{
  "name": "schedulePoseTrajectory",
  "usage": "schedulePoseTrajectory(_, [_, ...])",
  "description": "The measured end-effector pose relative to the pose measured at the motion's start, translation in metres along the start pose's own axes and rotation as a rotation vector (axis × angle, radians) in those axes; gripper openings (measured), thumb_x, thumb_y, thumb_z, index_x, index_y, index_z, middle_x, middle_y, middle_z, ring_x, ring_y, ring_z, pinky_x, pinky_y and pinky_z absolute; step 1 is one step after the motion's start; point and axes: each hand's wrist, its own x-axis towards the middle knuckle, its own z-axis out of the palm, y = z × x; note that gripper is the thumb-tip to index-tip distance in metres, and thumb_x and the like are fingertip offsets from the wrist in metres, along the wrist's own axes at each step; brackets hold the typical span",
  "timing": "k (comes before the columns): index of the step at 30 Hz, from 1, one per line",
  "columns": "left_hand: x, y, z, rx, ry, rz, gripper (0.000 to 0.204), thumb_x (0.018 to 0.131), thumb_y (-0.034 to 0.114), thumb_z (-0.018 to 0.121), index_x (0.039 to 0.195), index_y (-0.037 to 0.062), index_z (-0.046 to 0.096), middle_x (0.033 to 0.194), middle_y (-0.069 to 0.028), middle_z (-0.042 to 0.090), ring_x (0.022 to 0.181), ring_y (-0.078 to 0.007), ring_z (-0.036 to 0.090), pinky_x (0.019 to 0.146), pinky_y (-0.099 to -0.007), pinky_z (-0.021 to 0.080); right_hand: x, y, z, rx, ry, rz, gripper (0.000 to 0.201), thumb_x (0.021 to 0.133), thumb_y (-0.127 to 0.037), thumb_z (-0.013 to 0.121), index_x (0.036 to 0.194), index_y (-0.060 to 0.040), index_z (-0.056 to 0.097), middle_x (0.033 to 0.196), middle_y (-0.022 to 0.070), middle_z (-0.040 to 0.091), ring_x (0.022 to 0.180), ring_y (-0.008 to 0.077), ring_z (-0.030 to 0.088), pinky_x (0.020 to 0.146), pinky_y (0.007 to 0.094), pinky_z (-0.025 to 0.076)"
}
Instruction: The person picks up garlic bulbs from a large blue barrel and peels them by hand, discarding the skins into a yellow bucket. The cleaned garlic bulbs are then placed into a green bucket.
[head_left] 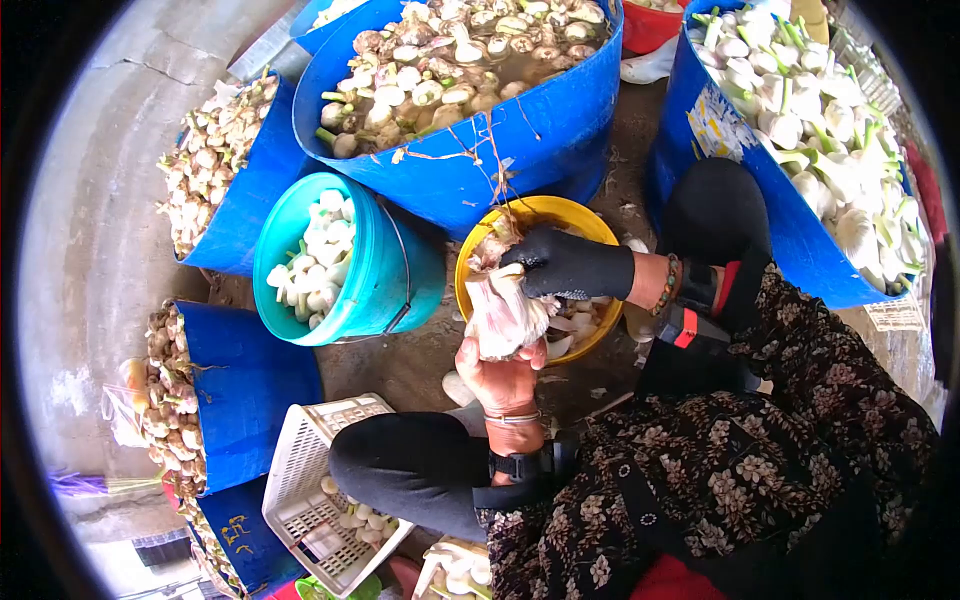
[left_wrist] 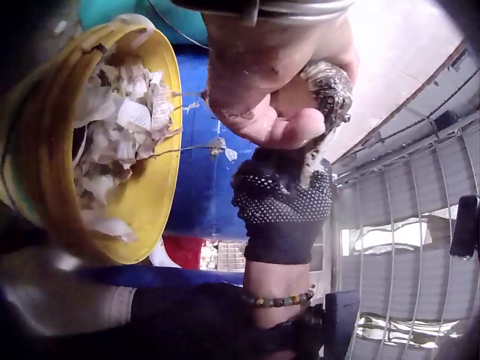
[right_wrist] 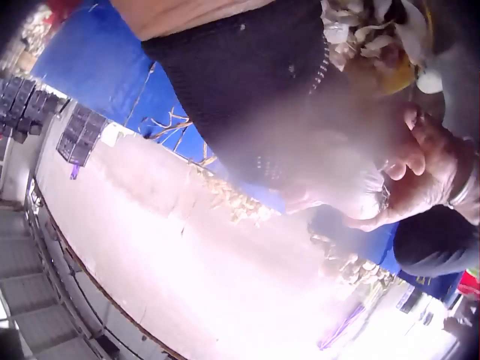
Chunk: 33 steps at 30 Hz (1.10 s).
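A garlic bulb (head_left: pixel 503 318) with whitish-pink skin is held over a yellow bucket (head_left: pixel 565 212). My bare left hand (head_left: pixel 502 384) grips it from below, fingers and thumb around its root end. At its upper side, my right hand (head_left: pixel 582 264) in a black dotted glove pinches the bulb with curled fingers. Brownish loose skin shows beside the gloved fingertips. In the left wrist view the bulb's dark, dirty roots (left_wrist: pixel 330 90) poke out past the left hand. Papery garlic peelings (left_wrist: pixel 124 124) lie inside the bucket. The right wrist view is blurred around the bulb.
A turquoise bucket (head_left: pixel 375 285) of peeled white garlic stands left. Behind is a big blue tub (head_left: pixel 450 170) of garlic in murky water. Another blue tub (head_left: pixel 690 165) with cleaned bulbs stands right. Unpeeled garlic heaps and a white plastic basket (head_left: pixel 305 470) are on the left.
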Motion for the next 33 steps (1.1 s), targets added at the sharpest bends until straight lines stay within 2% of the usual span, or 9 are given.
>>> schedulePoseTrajectory(5, [-0.008, 0.005, -0.001, -0.249, 0.213, -0.006, 0.061, 0.076, 0.048, 0.055, 0.124, 0.0123, 0.044, 0.108, -0.0068, 0.056, 0.068, -0.0222, 0.059, 0.038, -0.0268, 0.042, -0.007, -0.014, 0.009, 0.428, -0.034, 0.151, 0.037, 0.078, -0.014, 0.063, 0.109, 0.0056, 0.06, 0.097, 0.0101, 0.066, 0.092, 0.0134, 0.059, 0.081, 0.0281, 0.047])
schedulePoseTrajectory(7, [-0.007, 0.007, -0.021, -0.239, 0.017, -0.082, 0.058, 0.077, 0.048, 0.054, 0.124, 0.0153, 0.046, 0.113, -0.0073, 0.057, 0.086, -0.0254, 0.061, 0.048, -0.0348, 0.052, -0.011, -0.014, 0.008, 0.262, -0.063, -0.037, 0.038, 0.079, -0.015, 0.063, 0.111, 0.0058, 0.06, 0.098, 0.011, 0.066, 0.094, 0.0139, 0.058, 0.083, 0.0278, 0.046])
schedulePoseTrajectory(14, [0.003, -0.014, 0.0, 0.698, 0.343, 0.343, 0.052, 0.087, 0.021, 0.065, 0.129, 0.0065, 0.038, 0.111, -0.0054, 0.054, 0.092, -0.0153, 0.055, 0.077, -0.0289, 0.049, -0.011, -0.013, 0.02, -0.217, 0.108, -0.083, 0.027, 0.079, -0.017, 0.058, 0.099, -0.0012, 0.065, 0.081, 0.0175, 0.066, 0.074, 0.0276, 0.065, 0.069, 0.0345, 0.05])
schedulePoseTrajectory(22, [-0.006, -0.005, -0.009, 0.207, 0.161, 0.239, 0.057, 0.083, 0.037, 0.066, 0.127, 0.0095, 0.043, 0.112, -0.008, 0.059, 0.092, -0.0239, 0.061, 0.072, -0.0388, 0.053, -0.026, -0.004, 0.013, 0.153, 0.197, -0.292, 0.028, 0.081, -0.017, 0.063, 0.106, -0.005, 0.061, 0.106, 0.0118, 0.062, 0.104, 0.0294, 0.057, 0.09, 0.0385, 0.045])
schedulePoseTrajectory(23, [-0.007, -0.006, -0.022, 0.171, 0.122, 0.238, 0.056, 0.084, 0.037, 0.064, 0.128, 0.0099, 0.042, 0.112, -0.0087, 0.059, 0.092, -0.0256, 0.061, 0.073, -0.0406, 0.052, -0.009, 0.004, -0.005, -0.308, 0.038, -0.452, 0.018, 0.086, -0.016, 0.059, 0.101, -0.0049, 0.061, 0.1, 0.0088, 0.064, 0.097, 0.0274, 0.06, 0.087, 0.0371, 0.047])
schedulePoseTrajectory(25, [-0.008, 0.008, -0.024, -0.003, -0.159, 0.094, 0.055, 0.084, 0.036, 0.06, 0.128, 0.0094, 0.041, 0.117, -0.01, 0.054, 0.092, -0.0265, 0.059, 0.07, -0.0423, 0.054, -0.001, 0.004, -0.031, 1.168, 0.117, 0.143, 0.016, 0.089, -0.018, 0.057, 0.099, -0.0058, 0.061, 0.097, 0.0067, 0.064, 0.09, 0.0223, 0.061, 0.081, 0.0342, 0.049])
schedulePoseTrajectory(27, [-0.004, 0.013, 0.002, 0.238, 0.19, 0.188, 0.056, 0.082, 0.034, 0.063, 0.127, 0.0081, 0.041, 0.115, -0.0098, 0.054, 0.09, -0.0276, 0.06, 0.068, -0.0426, 0.055, 0.001, -0.005, -0.044, 0.801, 0.041, 0.059, 0.02, 0.09, -0.021, 0.057, 0.101, -0.0049, 0.06, 0.096, 0.0053, 0.064, 0.087, 0.0195, 0.062, 0.078, 0.0321, 0.049])
schedulePoseTrajectory(30, [0.002, 0.01, -0.005, 0.406, 0.224, 0.271, 0.055, 0.076, 0.017, 0.072, 0.123, 0.0066, 0.045, 0.114, -0.0086, 0.055, 0.097, -0.0231, 0.059, 0.069, -0.0389, 0.057, -0.003, -0.027, -0.02, -0.246, 0.06, -0.242, 0.029, 0.087, -0.023, 0.062, 0.106, -0.0025, 0.059, 0.093, 0.0109, 0.064, 0.087, 0.023, 0.062, 0.078, 0.0357, 0.048])
schedulePoseTrajectory(33, [0.005, 0.002, -0.014, 0.481, 0.279, 0.318, 0.051, 0.075, 0.006, 0.071, 0.12, 0.0065, 0.048, 0.111, -0.0073, 0.056, 0.097, -0.0198, 0.058, 0.075, -0.0347, 0.054, -0.002, -0.05, -0.003, -0.493, -0.09, -0.029, 0.046, 0.079, -0.032, 0.069, 0.112, -0.003, 0.056, 0.096, 0.0144, 0.063, 0.088, 0.0294, 0.061, 0.077, 0.0368, 0.048])
